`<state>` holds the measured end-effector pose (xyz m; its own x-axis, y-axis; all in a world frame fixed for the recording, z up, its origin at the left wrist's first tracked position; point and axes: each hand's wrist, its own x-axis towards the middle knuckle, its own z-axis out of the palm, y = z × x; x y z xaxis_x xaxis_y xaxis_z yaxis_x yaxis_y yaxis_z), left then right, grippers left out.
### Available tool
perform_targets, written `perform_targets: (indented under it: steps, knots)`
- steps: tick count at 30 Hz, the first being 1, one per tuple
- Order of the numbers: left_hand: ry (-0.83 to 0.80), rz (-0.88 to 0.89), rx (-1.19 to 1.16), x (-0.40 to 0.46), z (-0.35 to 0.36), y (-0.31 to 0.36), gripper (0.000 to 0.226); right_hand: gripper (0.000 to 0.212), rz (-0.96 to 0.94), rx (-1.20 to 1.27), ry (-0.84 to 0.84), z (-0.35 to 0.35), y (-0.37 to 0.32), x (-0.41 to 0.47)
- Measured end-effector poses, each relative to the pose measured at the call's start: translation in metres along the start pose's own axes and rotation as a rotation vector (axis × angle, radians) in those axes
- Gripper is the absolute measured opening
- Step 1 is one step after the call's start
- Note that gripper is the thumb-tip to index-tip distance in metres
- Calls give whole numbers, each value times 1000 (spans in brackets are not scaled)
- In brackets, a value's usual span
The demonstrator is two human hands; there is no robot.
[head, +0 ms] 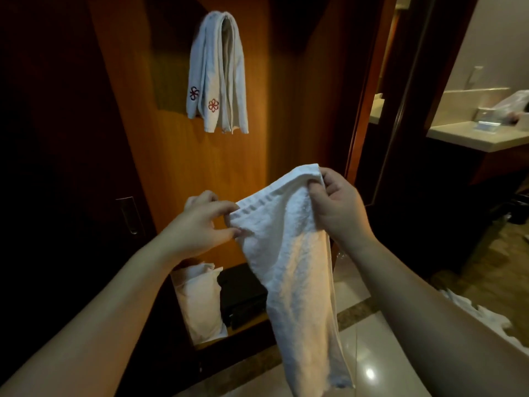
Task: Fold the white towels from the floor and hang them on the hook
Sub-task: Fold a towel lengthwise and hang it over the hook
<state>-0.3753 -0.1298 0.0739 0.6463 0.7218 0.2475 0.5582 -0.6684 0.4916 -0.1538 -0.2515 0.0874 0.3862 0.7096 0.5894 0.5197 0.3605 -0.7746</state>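
ribbed terry towel (297, 267) — long, limp, pinched by both hands

Dim warm light, deep left shadow, wide-angle bowed edges.

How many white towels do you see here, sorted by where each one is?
White terry towel held in both hands: 1
White towels with red flower emblems hanging on the wooden wall: 2
Crumpled white towel on the floor at right: 1
Total: 4
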Motion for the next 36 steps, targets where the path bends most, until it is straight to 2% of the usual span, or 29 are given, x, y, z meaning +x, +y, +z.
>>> perform_targets:
  steps: [3,6,10,14,19,22,24,26,27,30,34,36]
  knots:
    - [-30,47,149,3,-14,-3,11,18,-12,-78,24,-12,3,4]
    - [84,156,220,5,-30,3,15,25,-42,-208,26,-25,12,6]
    - [235,310,-49,0,-37,22,29,22,-22,-249,89,-36,22,9]
    - [351,298,-375,-5,-30,39,38,26,-3,-167,146,-37,19,7]
    - [260,206,-613,2,-38,47,42,29,61,-67,207,-33,15,5]
    - [23,28,-543,10,-42,45,48,32,42,-42,220,-30,13,4]
    - [-125,-74,-518,14,-43,39,33,30,34,-29,220,-29,15,4]
    - [-110,-86,-472,15,-43,35,15,30,29,-14,217,-28,18,3]
    - [-75,-79,-494,15,-41,34,13,30,35,4,221,-29,21,3]
    - [17,-57,-710,16,-32,27,31,26,78,132,232,-32,27,4]
    - [72,-42,-1052,13,-13,27,11,21,103,285,147,-35,28,9]
    - [95,-30,-1218,13,-5,26,18,22,118,346,136,-36,29,11]
